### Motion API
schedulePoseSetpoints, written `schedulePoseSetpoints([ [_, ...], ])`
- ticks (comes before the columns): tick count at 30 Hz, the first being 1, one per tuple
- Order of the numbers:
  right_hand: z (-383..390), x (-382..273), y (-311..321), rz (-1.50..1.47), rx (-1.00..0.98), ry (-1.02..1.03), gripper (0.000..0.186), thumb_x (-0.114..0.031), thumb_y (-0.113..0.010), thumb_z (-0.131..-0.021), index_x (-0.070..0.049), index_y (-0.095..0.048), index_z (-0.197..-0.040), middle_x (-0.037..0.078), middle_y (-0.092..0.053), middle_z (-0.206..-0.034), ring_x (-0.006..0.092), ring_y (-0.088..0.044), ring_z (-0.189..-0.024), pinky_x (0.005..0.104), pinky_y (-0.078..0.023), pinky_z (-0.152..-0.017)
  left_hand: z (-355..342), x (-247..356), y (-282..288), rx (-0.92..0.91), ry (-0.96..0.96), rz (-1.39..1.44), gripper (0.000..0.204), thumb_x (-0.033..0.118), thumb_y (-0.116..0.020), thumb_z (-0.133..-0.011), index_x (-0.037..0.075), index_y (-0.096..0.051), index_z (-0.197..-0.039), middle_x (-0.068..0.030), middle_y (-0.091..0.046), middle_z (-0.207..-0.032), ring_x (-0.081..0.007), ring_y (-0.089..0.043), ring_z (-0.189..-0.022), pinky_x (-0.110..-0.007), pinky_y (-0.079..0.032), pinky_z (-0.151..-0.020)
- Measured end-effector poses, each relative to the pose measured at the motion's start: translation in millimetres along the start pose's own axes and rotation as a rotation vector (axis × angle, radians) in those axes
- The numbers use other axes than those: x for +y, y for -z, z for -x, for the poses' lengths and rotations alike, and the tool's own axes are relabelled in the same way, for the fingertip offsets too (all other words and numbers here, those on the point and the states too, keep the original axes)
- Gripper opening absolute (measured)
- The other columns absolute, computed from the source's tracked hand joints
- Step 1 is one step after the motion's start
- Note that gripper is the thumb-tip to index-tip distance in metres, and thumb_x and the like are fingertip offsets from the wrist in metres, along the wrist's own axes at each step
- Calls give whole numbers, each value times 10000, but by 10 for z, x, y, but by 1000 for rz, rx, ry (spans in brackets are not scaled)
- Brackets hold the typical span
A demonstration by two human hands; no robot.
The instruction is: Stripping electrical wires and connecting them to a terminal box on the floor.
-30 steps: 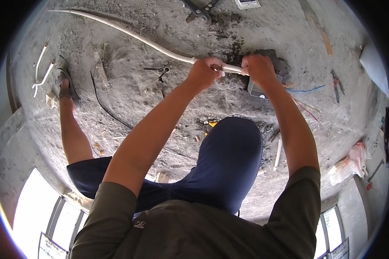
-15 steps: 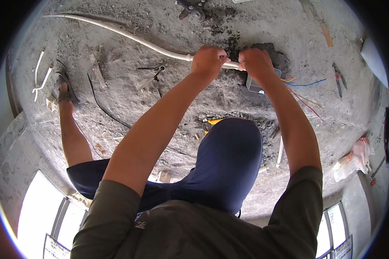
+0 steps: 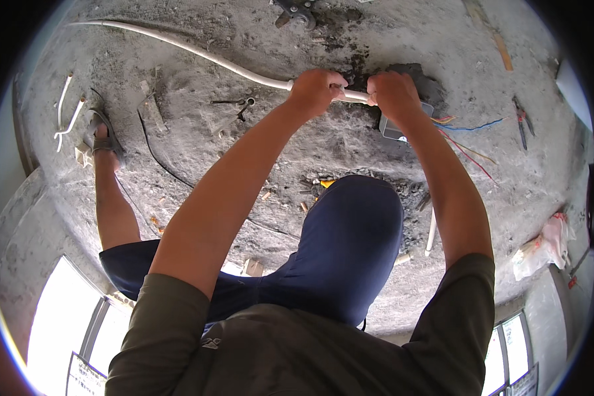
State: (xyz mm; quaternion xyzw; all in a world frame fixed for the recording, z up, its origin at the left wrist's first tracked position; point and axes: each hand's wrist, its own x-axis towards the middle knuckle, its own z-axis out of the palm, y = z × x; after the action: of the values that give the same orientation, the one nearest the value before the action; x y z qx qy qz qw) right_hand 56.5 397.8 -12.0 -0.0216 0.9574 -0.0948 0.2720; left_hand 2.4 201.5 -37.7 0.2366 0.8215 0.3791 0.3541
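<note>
A long white conduit pipe [image 3: 198, 51] curves in from the far left toward the centre of the rough concrete. Around its right-hand stretch my left hand [image 3: 315, 92] is closed. My right hand [image 3: 393, 94] grips the same pipe a little further right, with a short bare piece showing between the two fists. Just under my right wrist sits a grey electrical box [image 3: 393, 132], partly hidden by my forearm. Red, blue and yellow wires [image 3: 472, 126] stick out to its right. Where the pipe ends is hidden by my right hand.
Red-handled pliers [image 3: 523, 123] lie at the right, a dark cutter tool [image 3: 296, 13] at the far edge. Scissors [image 3: 247, 103], a black cable [image 3: 153, 150] and bent white pipe pieces [image 3: 66, 120] are on the left. A plastic bag [image 3: 542, 245] rests at the right wall.
The view has shifted slightly. My hands sit a little further apart, with more of the pipe showing between them; both still grip it.
</note>
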Motion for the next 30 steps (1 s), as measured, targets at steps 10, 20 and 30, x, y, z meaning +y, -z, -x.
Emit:
schedulePoseSetpoints([
  [10, -2, -1, -46, 2, 27, -17, 131, -240, -750, -708, -158, -700, -799, 21, -660, -829, 218, -627, -872, 385, -443, -757, -105, 60, -193, 103, 12, -7, 180, 142, -707, -780, 89, -729, -951, -97, -661, -889, -250, -627, -830, -368, -492, -741],
  [20, 32, 16, -98, 5, 96, 25, 115, -237, -731, -721, -143, -684, -769, 32, -648, -826, 217, -619, -877, 385, -447, -746, -59, 140, -341, 305, -5, -266, 129, 170, -719, -758, 45, -694, -784, -116, -614, -829, -304, -563, -877, -426, -454, -793],
  [30, 128, -43, -140, -27, 196, -4, 75, -197, -696, -733, -144, -674, -781, 20, -623, -832, 216, -603, -869, 380, -444, -746, -59, 205, -270, 164, 89, -316, 157, 214, -697, -791, 141, -712, -928, -90, -620, -910, -282, -577, -933, -413, -462, -822],
])
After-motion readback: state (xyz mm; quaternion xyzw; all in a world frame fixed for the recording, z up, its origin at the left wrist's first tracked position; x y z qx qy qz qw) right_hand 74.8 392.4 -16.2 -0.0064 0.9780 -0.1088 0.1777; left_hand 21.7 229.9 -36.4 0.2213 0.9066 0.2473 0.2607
